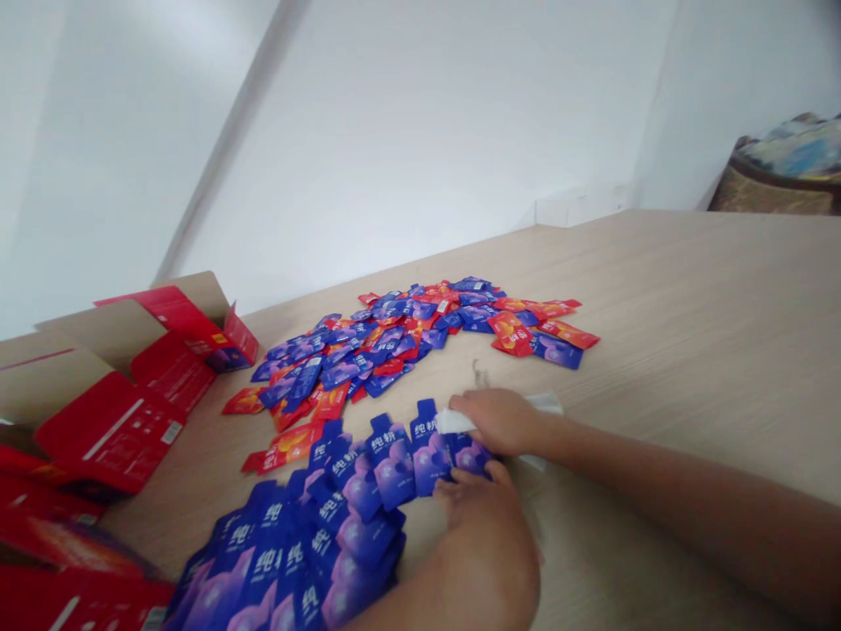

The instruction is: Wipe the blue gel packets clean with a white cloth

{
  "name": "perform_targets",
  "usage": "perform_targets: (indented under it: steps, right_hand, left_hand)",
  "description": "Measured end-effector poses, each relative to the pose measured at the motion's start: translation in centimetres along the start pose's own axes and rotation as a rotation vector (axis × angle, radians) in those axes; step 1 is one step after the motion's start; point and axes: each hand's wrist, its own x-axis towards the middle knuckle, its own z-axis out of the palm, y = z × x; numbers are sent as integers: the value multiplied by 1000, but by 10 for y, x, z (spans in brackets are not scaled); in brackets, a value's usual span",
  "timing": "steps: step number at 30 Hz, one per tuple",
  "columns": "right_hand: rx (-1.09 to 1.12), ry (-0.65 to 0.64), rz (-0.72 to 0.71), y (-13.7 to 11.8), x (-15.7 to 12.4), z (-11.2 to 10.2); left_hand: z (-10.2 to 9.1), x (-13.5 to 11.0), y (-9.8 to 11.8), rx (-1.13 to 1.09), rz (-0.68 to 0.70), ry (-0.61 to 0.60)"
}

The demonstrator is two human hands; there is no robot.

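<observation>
My right hand point(503, 421) is closed on a white tissue or cloth point(455, 421) and bears down on the top of a purple pouch point(468, 454). At that pouch's lower edge, the curled fingers of my left hand point(490, 543) grip or press it; the thumb is partly hidden. More of the white sheet shows beyond my right wrist. Other purple pouches point(392, 464) lie overlapped in a row to the left of both hands. That row meets a thick layered stack of purple pouches point(282, 561) at the lower left.
A loose heap of mixed purple and red-orange pouches point(394, 329) spreads across the table point(657, 350) ahead. Open red cardboard boxes point(124, 429) stand along the left. A white wall point(420, 131) rises behind the table, and a filled brown container point(775, 175) is at the far right.
</observation>
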Motion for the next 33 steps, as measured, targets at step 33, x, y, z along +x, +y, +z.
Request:
perform_targets:
  steps: [33]
  right_hand:
    - [21, 2, -57, 0, 3, 0]
  left_hand:
    - [40, -2, 10, 37, -263, 267]
